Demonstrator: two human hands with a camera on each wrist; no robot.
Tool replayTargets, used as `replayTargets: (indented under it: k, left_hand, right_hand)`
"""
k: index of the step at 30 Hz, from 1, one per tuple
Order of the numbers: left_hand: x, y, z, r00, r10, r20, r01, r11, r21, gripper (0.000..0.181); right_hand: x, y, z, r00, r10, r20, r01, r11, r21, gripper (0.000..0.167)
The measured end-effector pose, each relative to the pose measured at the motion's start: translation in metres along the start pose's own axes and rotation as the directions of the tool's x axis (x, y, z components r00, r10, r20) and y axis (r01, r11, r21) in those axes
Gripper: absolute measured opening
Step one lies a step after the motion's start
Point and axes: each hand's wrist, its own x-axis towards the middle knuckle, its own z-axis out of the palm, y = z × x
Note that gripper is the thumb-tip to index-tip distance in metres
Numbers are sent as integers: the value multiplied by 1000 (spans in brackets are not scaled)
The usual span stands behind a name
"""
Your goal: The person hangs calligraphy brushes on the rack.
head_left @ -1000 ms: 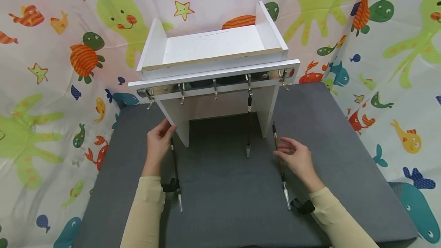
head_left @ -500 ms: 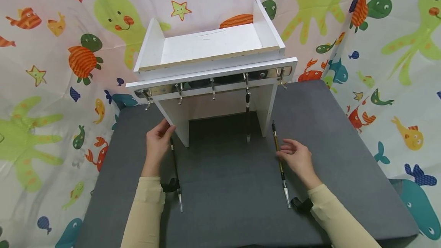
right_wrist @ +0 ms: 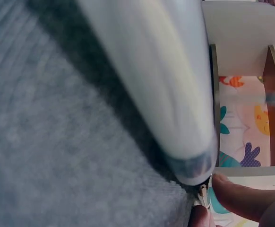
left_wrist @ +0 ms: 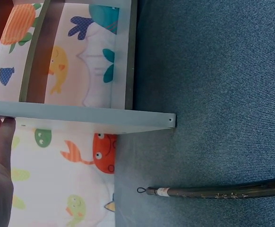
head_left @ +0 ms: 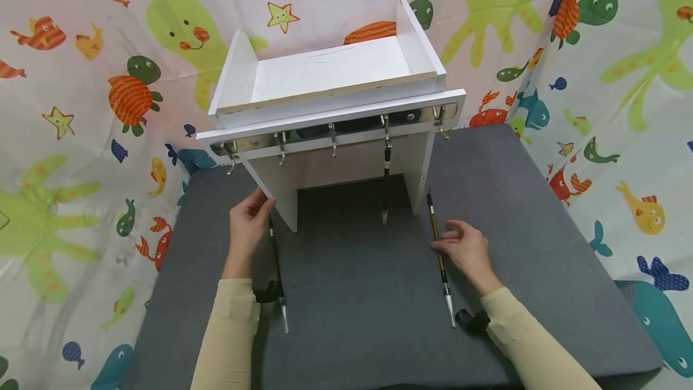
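Backdrop: curtain (head_left: 32, 101), white, hung behind and at both sides; printed with octopuses, turtles, crabs, fish and starfish.

Tabletop (head_left: 346, 294): dark grey, cloth-like surface, directly before me.

Shelf unit (head_left: 335, 68): white, standing upright toward the rear of the tabletop; tray-like top with raised sides, two side panels below.

Rail (head_left: 254, 142): shiny metal, fixed across the unit's front; bears five hooks (head_left: 332, 140).

Hanging brush (head_left: 387, 185): dark handle, pale lower tip; suspended from the fourth hook counting from my left, between the side panels.

Left brush (left_wrist: 222, 192): dark handle with pale characters, white band, cord loop at the far end; lies on the tabletop just outside the left panel, silver end toward me.

Right brush (head_left: 441, 265): brown and black handle, silver end toward me; lies on the tabletop, to the right of the unit.

Left hand (head_left: 250, 227), mine: fingers and thumb bent together at the front edge of the left panel, holding it.

Right hand (head_left: 467, 251), mine: at the right brush, fingers loosely curved, thumb parted from them; no grip visible. Thumb tip overlaps the handle; whether it touches, I cannot tell.

Sleeves (head_left: 230, 324): two, pale yellow.

Straps (head_left: 473, 321): black, one at each wrist.
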Motion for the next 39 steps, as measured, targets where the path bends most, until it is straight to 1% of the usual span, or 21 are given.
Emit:
replayTargets:
  k: [3, 6, 8, 11, 13, 15, 20, 23, 28, 34, 39]
  left_hand:
    - [0, 2, 0, 1000, -19, -4, 19, 1000, 5, 36]
    - [0, 7, 0, 999, -34, -2, 34, 999, 14, 36]
    - [-2, 18, 0, 999, -37, 5, 37, 999, 20, 36]
    - [-4, 34, -1, 1000, -23, 18, 23, 999, 24, 35]
    - [-6, 41, -1, 999, -21, 24, 20, 999, 25, 35]
    - [-6, 41, -2, 999, -22, 27, 21, 1000, 22, 35]
    - [-7, 40, -2, 999, -35, 31, 34, 999, 28, 36]
    - [-7, 41, -2, 999, -30, 32, 29, 999, 29, 36]
    - [-7, 42, -2, 999, -23, 40, 22, 1000, 14, 36]
    - [-7, 42, -3, 999, -30, 42, 29, 999, 37, 36]
    - [-6, 42, -2, 998, -30, 46, 29, 999, 40, 36]
  right_hand:
    - [-1, -3, 0, 1000, 6, 6, -6, 1000, -23, 66]
    - [-1, -5, -1, 1000, 2, 7, -1, 999, -54, 65]
    - [-2, -6, -1, 1000, 1, 9, 0, 997, -71, 65]
    - [0, -6, -3, 1000, -4, 17, 6, 996, -90, 65]
    - [1, -4, -3, 999, -2, 32, 4, 997, -81, 64]
    - [2, -1, -4, 999, 9, 51, -6, 998, -61, 60]
    - [3, 0, -8, 992, 68, 108, -73, 996, 42, 43]
    - [3, -1, -8, 989, 72, 127, -83, 993, 81, 38]
    - [4, 0, -7, 987, 63, 147, -81, 989, 122, 37]
    - [5, 0, -7, 984, 71, 161, -97, 982, 159, 38]
    - [4, -2, -8, 981, 76, 179, -118, 964, 240, 37]
